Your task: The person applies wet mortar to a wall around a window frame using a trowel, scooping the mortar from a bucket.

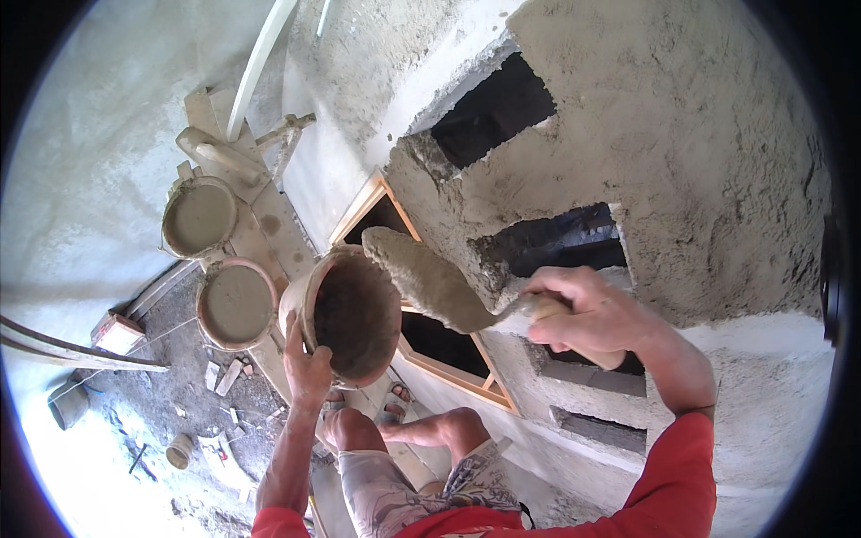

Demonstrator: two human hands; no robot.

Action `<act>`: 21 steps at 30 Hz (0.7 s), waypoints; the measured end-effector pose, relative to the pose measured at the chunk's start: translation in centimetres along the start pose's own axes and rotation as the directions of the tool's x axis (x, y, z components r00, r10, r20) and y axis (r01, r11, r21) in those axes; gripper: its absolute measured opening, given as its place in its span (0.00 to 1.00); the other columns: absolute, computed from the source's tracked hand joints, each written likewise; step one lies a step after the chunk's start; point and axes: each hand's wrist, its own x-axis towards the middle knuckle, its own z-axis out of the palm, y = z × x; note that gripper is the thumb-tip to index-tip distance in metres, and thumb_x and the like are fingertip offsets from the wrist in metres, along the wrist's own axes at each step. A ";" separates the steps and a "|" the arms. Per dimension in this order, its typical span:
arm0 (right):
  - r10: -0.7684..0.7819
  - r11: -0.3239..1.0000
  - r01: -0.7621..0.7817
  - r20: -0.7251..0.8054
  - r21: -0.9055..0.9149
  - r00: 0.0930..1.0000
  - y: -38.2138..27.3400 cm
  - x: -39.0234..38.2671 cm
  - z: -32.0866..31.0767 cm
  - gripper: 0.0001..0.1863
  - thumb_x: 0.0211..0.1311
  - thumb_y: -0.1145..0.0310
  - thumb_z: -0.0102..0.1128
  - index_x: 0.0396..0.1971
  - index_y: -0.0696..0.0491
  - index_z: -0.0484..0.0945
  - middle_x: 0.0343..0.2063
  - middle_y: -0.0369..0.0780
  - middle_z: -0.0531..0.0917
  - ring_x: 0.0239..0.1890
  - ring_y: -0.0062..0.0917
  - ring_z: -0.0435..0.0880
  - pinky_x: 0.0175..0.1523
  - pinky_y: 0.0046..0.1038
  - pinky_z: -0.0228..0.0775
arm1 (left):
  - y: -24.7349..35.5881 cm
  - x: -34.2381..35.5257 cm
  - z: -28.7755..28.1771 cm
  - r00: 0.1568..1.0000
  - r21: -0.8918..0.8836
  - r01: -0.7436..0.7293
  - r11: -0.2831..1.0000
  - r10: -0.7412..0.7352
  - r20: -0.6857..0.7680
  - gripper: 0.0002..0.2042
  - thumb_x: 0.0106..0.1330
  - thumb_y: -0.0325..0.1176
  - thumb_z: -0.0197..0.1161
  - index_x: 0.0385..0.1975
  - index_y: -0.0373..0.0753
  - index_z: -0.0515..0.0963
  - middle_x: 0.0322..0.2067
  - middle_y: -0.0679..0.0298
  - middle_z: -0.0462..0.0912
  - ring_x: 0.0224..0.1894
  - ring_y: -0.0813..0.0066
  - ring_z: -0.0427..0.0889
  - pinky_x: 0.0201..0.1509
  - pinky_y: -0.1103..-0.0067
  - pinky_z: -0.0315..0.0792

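Note:
My left hand (309,369) grips the rim of a round, mortar-smeared bucket (395,327), tilted so that its dark inside shows. My right hand (583,314) is closed round the wooden handle of a trowel (493,316). Wet grey mortar (421,276) is heaped along the trowel's blade, which hides most of the metal. The loaded blade reaches leftward over the bucket's upper right rim. Just beyond the trowel stands a rough plastered wall (700,179) with several rectangular openings, one of them (560,240) right above my right hand.
Two tubs of mortar, an upper one (199,218) and a lower one (238,305), rest by the planks (278,224) at the left. Wood-framed openings (466,368) sit low in the wall. Far below, the ground holds rubble, a small bucket (179,451) and a bigger pail (67,405).

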 end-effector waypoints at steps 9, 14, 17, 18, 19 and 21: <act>0.381 0.913 -0.400 -0.527 0.083 0.759 1.6 -1.3 -10.9 0.23 0.72 0.66 0.56 0.64 0.57 0.71 0.24 0.37 0.79 0.20 0.17 0.77 0.22 0.21 0.72 | 1.0 -2.8 -2.0 0.982 0.044 0.189 0.981 -0.188 -0.024 0.39 0.48 0.25 0.54 0.67 0.21 0.62 0.71 0.36 0.59 0.76 0.45 0.54 0.79 0.67 0.48; 0.233 0.962 -0.257 -0.780 0.096 0.581 -0.8 -11.8 -13.0 0.23 0.72 0.64 0.57 0.64 0.52 0.72 0.24 0.35 0.79 0.20 0.14 0.75 0.22 0.18 0.70 | 1.9 -4.8 -3.1 0.957 0.057 0.291 0.955 -0.291 -0.003 0.39 0.49 0.26 0.55 0.67 0.21 0.62 0.71 0.36 0.60 0.76 0.44 0.55 0.79 0.67 0.49; 0.230 0.967 -0.249 -0.619 0.057 0.751 2.5 -12.3 -10.0 0.18 0.70 0.68 0.57 0.58 0.52 0.75 0.25 0.34 0.79 0.21 0.15 0.76 0.24 0.20 0.71 | 4.0 -5.1 -2.0 0.956 0.067 0.285 0.956 -0.289 0.055 0.39 0.48 0.26 0.55 0.67 0.22 0.62 0.70 0.37 0.61 0.75 0.44 0.56 0.79 0.67 0.50; 0.254 0.959 -0.280 -0.578 0.046 0.776 3.5 -10.4 -8.5 0.18 0.68 0.67 0.58 0.56 0.53 0.75 0.25 0.36 0.80 0.24 0.18 0.77 0.27 0.23 0.73 | 4.9 -5.4 -1.7 0.958 0.078 0.275 0.958 -0.280 0.065 0.39 0.48 0.26 0.55 0.67 0.23 0.62 0.70 0.37 0.61 0.75 0.44 0.56 0.79 0.67 0.50; 0.274 0.952 -0.305 -0.528 0.030 0.804 4.5 -8.1 -7.0 0.17 0.66 0.66 0.60 0.53 0.54 0.76 0.25 0.37 0.81 0.26 0.21 0.79 0.30 0.27 0.74 | 5.8 -5.8 -1.8 0.970 0.102 0.238 0.966 -0.242 0.033 0.39 0.47 0.26 0.54 0.66 0.23 0.64 0.65 0.39 0.67 0.70 0.47 0.63 0.75 0.68 0.55; 0.174 0.973 -0.225 -0.492 -0.045 0.853 9.4 -3.2 -4.3 0.18 0.63 0.64 0.61 0.50 0.56 0.77 0.28 0.43 0.83 0.31 0.29 0.82 0.37 0.33 0.76 | 7.7 -6.4 -1.8 0.989 0.143 0.151 0.978 -0.150 -0.019 0.38 0.43 0.27 0.54 0.64 0.25 0.67 0.54 0.43 0.78 0.60 0.53 0.76 0.67 0.70 0.66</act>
